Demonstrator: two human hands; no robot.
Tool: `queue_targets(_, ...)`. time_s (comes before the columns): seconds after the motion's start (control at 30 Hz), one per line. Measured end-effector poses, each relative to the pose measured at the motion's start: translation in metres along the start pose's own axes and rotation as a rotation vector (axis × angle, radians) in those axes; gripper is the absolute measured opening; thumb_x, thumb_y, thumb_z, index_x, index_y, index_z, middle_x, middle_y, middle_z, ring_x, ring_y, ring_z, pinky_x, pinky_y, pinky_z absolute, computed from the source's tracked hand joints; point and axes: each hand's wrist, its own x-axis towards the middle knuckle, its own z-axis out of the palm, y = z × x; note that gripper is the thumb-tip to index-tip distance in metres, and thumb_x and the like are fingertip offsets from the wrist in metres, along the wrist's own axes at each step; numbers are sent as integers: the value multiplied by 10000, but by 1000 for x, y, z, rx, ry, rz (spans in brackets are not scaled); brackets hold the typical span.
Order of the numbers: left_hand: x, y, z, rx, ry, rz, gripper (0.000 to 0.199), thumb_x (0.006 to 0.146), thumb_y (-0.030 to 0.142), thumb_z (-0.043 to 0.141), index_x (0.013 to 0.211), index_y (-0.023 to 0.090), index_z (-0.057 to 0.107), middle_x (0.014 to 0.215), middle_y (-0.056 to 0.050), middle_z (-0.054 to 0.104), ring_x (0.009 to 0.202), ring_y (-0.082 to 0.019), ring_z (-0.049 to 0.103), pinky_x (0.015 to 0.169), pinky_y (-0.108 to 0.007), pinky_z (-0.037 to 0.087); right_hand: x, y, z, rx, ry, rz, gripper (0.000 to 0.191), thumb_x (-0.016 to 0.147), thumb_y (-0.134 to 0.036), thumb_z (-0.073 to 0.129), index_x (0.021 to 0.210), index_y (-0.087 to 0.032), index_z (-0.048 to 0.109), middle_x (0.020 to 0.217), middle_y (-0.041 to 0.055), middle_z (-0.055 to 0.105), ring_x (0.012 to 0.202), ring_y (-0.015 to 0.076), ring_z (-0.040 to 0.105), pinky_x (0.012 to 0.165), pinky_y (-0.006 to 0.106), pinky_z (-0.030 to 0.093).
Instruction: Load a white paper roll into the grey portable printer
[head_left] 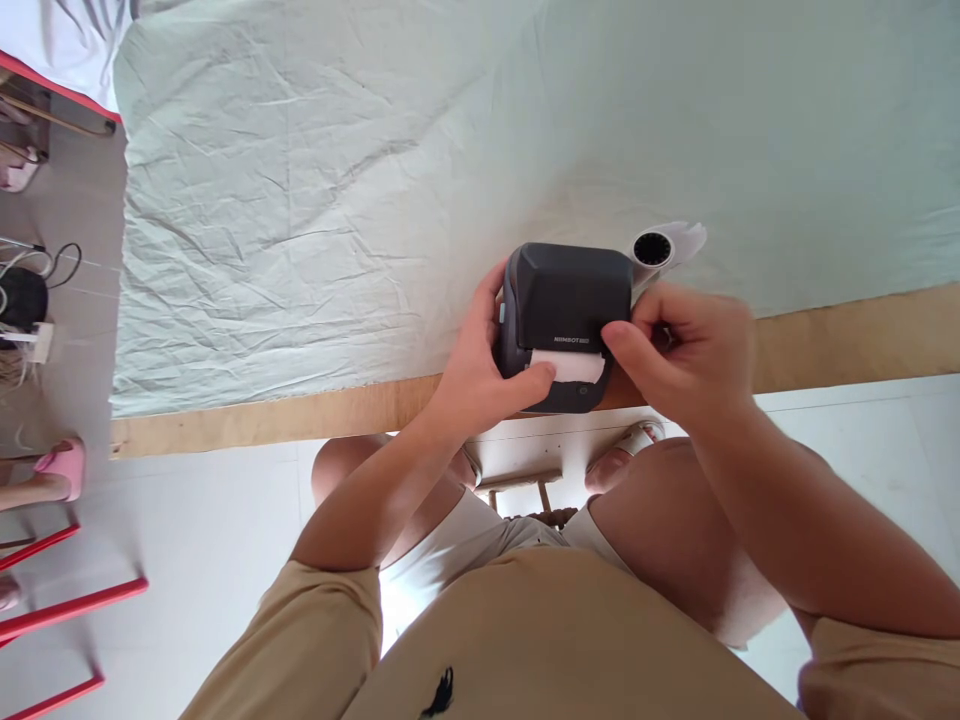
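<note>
At the near edge of the desk (862, 342), we locate the black printer (574, 290), white paper (579, 367) showing at its front. Our left grip (478, 372) clasps the printer's left side, thumb on the paper. Our right grip (694, 350) sets its thumb at the printer's right edge, fingers curled; we cannot tell whether it pinches anything. A white roll (652, 249) is just beside the far right corner.

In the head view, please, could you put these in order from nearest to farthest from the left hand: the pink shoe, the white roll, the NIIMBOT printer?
From the left hand:
1. NIIMBOT printer: in its grasp.
2. White roll: on the cloth, beyond the printer's far right corner.
3. Pink shoe: on the floor, at the far left.
</note>
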Motion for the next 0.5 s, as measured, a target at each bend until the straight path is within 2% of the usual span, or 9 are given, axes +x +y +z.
queue_targets(0.07, 0, 0, 1, -53, 1, -18, 936, 855, 668, 1063, 1618, 341, 630, 1489, -110, 823, 1336, -368, 830, 1071, -472, 708, 1, -2, -1, 14, -105, 112, 678, 1084, -606, 812, 683, -264, 387, 563, -53, 318, 524, 119, 236, 492, 351, 215)
queue_targets(0.2, 1, 1, 3, -50, 46, -57, 687, 995, 724, 947, 1501, 315, 726, 1372, -95, 872, 1260, -329, 853, 1040, -469, 723, 6, -4, -1, 44, -184, 217, 755, 1045, -666, 842, 650, -263, 341, 570, -53, 282, 533, 108, 215, 470, 338, 154)
queue_targets(0.37, 1, 1, 6, -43, 73, -23, 645, 997, 727, 951, 1466, 326, 764, 1379, -78, 877, 1360, -349, 849, 1117, -476, 718, 8, -3, 0, 23, -192, 238, 745, 1006, -634, 860, 650, -267, 319, 563, -55, 282, 530, 112, 222, 466, 330, 146)
queue_targets(0.5, 2, -1, 10, -71, 115, 43, 615, 1032, 795, 868, 1440, 345, 776, 1510, -46, 867, 1608, -363, 757, 1287, -490, 681, 4, 2, 0, -1, -195, 219, 675, 1022, -592, 822, 674, -262, 347, 579, -50, 314, 564, 118, 269, 506, 322, 183)
